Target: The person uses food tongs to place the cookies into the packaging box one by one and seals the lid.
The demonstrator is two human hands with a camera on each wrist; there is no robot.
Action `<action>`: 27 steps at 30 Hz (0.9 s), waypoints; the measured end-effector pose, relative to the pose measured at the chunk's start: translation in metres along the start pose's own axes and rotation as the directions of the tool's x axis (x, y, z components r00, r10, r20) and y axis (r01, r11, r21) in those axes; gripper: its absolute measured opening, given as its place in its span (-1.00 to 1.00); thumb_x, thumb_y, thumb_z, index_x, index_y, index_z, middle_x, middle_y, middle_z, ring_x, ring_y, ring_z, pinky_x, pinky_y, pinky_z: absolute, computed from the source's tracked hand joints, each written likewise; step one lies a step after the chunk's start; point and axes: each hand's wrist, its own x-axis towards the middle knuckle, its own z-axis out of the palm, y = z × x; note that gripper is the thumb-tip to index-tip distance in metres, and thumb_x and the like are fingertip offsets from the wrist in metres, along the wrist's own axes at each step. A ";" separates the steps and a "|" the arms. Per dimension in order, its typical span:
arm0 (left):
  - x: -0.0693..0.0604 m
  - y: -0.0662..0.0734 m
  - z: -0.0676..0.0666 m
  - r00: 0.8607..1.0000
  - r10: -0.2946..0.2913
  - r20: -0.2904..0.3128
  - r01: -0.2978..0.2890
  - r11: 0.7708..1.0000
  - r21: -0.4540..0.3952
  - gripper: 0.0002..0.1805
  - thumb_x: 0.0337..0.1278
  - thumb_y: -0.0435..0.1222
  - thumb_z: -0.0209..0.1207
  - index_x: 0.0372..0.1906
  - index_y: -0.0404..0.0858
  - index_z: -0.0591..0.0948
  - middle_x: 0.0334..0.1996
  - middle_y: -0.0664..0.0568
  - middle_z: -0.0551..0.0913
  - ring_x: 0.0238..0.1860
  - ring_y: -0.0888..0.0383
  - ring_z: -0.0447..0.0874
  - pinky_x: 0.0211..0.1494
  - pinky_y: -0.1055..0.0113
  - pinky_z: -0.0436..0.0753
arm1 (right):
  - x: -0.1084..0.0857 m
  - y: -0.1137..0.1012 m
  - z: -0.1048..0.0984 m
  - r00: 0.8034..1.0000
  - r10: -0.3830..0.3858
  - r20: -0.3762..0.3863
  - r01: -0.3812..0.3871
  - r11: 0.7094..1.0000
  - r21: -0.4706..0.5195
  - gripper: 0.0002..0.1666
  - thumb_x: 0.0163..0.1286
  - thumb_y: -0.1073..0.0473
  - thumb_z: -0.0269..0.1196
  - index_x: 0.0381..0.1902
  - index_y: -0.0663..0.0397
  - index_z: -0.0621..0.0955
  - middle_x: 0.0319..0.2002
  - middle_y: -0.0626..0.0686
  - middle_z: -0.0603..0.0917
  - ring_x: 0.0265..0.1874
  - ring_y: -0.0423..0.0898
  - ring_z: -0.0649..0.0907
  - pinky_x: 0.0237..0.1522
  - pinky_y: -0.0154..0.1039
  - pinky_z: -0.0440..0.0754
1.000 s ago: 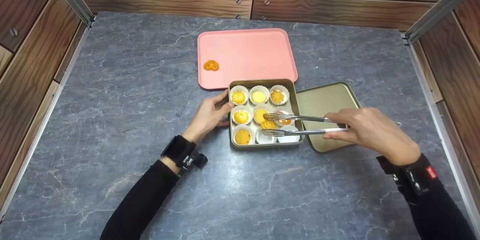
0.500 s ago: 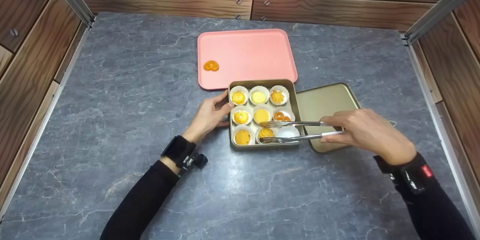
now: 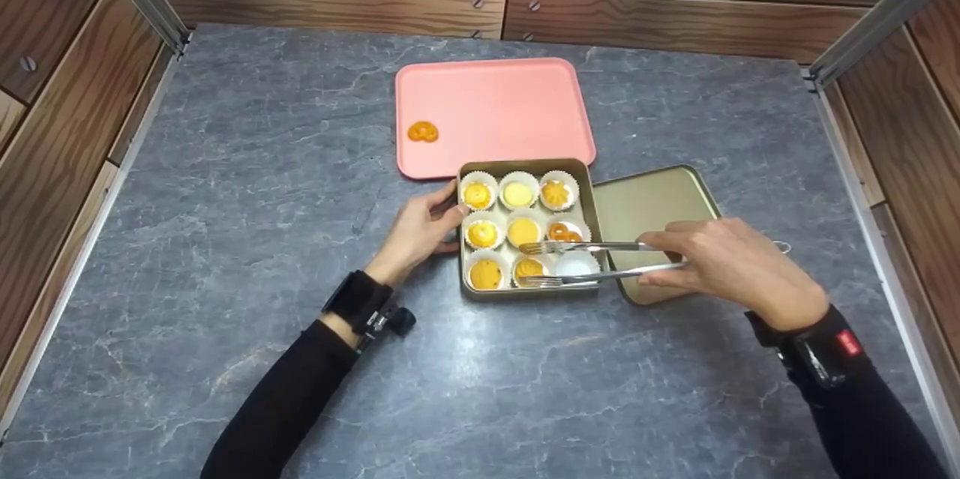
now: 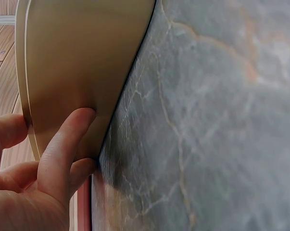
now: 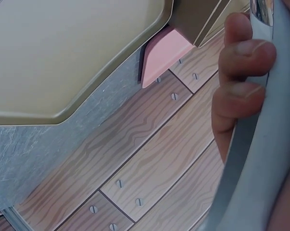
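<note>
Glossy metal tongs (image 3: 619,246) over a square gold-toned tin (image 3: 525,294), marbled tabletop (image 3: 300,127) beneath
The right hand (image 3: 739,265) holds the tongs, fork-like tips parted at a ridged round cookie (image 3: 529,268) in the tin's near middle fluted cup (image 3: 519,269); the left hand (image 3: 420,228) presses spread fingers on the smooth wall. Beyond, a round-cornered pink tray (image 3: 495,97) carries a glossy amber pretzel (image 3: 423,132); a satin lid (image 3: 652,202) lies right.
</note>
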 end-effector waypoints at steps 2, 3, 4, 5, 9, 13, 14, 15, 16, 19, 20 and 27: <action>0.000 0.000 0.000 1.000 -0.002 -0.001 0.002 1.000 0.000 -0.27 0.49 -0.33 0.18 0.61 -0.31 0.15 0.53 -0.26 0.30 0.22 -0.10 0.65 -0.05 0.22 0.85 | 0.000 0.000 0.000 1.000 0.006 0.004 -0.006 1.000 -0.002 -0.60 0.13 -0.18 0.56 -0.19 -0.15 0.71 -0.54 -0.31 0.41 -0.65 -0.37 0.35 -0.67 -0.42 0.37; 0.000 0.000 -0.001 1.000 -0.003 0.000 0.003 1.000 -0.002 -0.27 0.49 -0.34 0.18 0.61 -0.30 0.15 0.53 -0.26 0.30 0.22 -0.10 0.66 -0.05 0.22 0.85 | 0.001 0.001 0.000 1.000 0.011 0.006 -0.011 1.000 -0.003 -0.61 0.13 -0.18 0.56 -0.20 -0.16 0.70 -0.54 -0.31 0.40 -0.64 -0.37 0.35 -0.67 -0.42 0.37; 0.000 0.000 -0.001 1.000 -0.004 0.001 0.004 1.000 -0.005 -0.27 0.49 -0.34 0.18 0.61 -0.30 0.15 0.53 -0.26 0.30 0.21 -0.09 0.66 -0.04 0.22 0.85 | 0.001 0.001 0.000 1.000 0.017 0.008 -0.017 1.000 0.000 -0.62 0.14 -0.18 0.55 -0.22 -0.17 0.70 -0.54 -0.31 0.40 -0.64 -0.37 0.35 -0.66 -0.41 0.37; 0.000 0.000 -0.001 1.000 -0.007 0.002 0.007 1.000 -0.008 -0.27 0.49 -0.34 0.18 0.61 -0.30 0.15 0.53 -0.26 0.29 0.20 -0.09 0.66 -0.04 0.22 0.85 | 0.001 0.001 0.000 1.000 0.024 0.008 -0.024 1.000 0.009 -0.63 0.15 -0.17 0.55 -0.22 -0.17 0.70 -0.54 -0.31 0.41 -0.63 -0.37 0.36 -0.66 -0.41 0.37; 0.000 -0.001 -0.001 1.000 -0.005 0.007 0.005 1.000 -0.007 -0.27 0.49 -0.33 0.17 0.61 -0.30 0.14 0.53 -0.25 0.30 0.18 -0.08 0.68 -0.04 0.21 0.85 | 0.004 0.002 0.001 0.999 0.044 -0.010 -0.043 0.998 0.046 -0.60 0.21 -0.16 0.53 -0.10 -0.12 0.74 -0.48 -0.29 0.52 -0.58 -0.36 0.44 -0.61 -0.37 0.48; 0.000 -0.001 -0.001 1.000 0.006 0.014 -0.006 1.000 -0.002 -0.27 0.50 -0.32 0.17 0.61 -0.30 0.14 0.52 -0.25 0.32 0.16 -0.09 0.69 -0.04 0.20 0.85 | 0.011 0.003 0.004 0.995 0.065 -0.075 -0.060 0.996 0.071 -0.53 0.23 -0.11 0.52 0.02 -0.02 0.74 -0.47 -0.20 0.60 -0.56 -0.32 0.50 -0.61 -0.36 0.58; 0.000 -0.001 -0.001 1.000 0.007 0.016 -0.007 1.000 -0.001 -0.27 0.50 -0.32 0.17 0.61 -0.30 0.14 0.52 -0.25 0.32 0.16 -0.09 0.69 -0.04 0.20 0.85 | 0.014 0.003 0.005 0.993 0.077 -0.090 -0.070 0.995 0.074 -0.55 0.24 -0.10 0.52 0.00 -0.02 0.74 -0.47 -0.19 0.61 -0.56 -0.31 0.51 -0.61 -0.37 0.59; 0.000 -0.001 0.000 1.000 0.007 0.017 -0.007 1.000 0.000 -0.27 0.50 -0.32 0.17 0.61 -0.30 0.14 0.52 -0.25 0.31 0.15 -0.09 0.70 -0.04 0.20 0.85 | 0.017 0.004 0.005 0.990 0.090 -0.108 -0.082 0.993 0.080 -0.57 0.25 -0.08 0.52 -0.01 -0.01 0.74 -0.47 -0.17 0.61 -0.56 -0.29 0.51 -0.61 -0.37 0.59; 0.000 -0.001 0.000 1.000 0.011 0.018 -0.011 1.000 0.004 -0.27 0.50 -0.32 0.17 0.61 -0.31 0.14 0.52 -0.26 0.32 0.15 -0.09 0.70 -0.04 0.21 0.85 | 0.021 0.004 0.006 0.987 0.109 -0.118 -0.099 0.991 0.088 -0.57 0.27 -0.09 0.50 0.00 -0.01 0.75 -0.48 -0.16 0.61 -0.56 -0.28 0.51 -0.61 -0.36 0.59; 0.000 -0.001 0.000 1.000 0.015 0.016 -0.015 1.000 0.009 -0.27 0.51 -0.31 0.17 0.61 -0.30 0.15 0.52 -0.26 0.32 0.14 -0.09 0.71 -0.04 0.21 0.85 | 0.035 0.004 0.007 0.976 0.164 -0.140 -0.151 0.983 0.104 -0.64 0.34 -0.12 0.44 -0.07 -0.02 0.73 -0.51 -0.17 0.56 -0.57 -0.24 0.48 -0.62 -0.33 0.52; 0.000 -0.001 0.000 1.000 0.014 0.016 -0.014 1.000 0.006 -0.27 0.51 -0.31 0.17 0.61 -0.30 0.15 0.52 -0.26 0.32 0.14 -0.08 0.71 -0.03 0.21 0.85 | 0.040 0.004 0.008 0.973 0.180 -0.146 -0.164 0.980 0.111 -0.65 0.36 -0.13 0.43 -0.10 -0.02 0.72 -0.53 -0.16 0.54 -0.58 -0.22 0.46 -0.63 -0.32 0.48; -0.001 -0.001 -0.001 1.000 0.003 0.026 -0.002 0.999 -0.042 -0.27 0.52 -0.33 0.15 0.62 -0.28 0.13 0.50 -0.26 0.35 0.18 -0.11 0.68 0.01 0.16 0.84 | 0.072 0.003 0.012 0.957 0.247 -0.150 -0.231 0.966 0.119 -0.58 0.47 -0.13 0.34 -0.02 0.09 0.68 -0.51 -0.07 0.53 -0.58 -0.13 0.46 -0.58 -0.25 0.43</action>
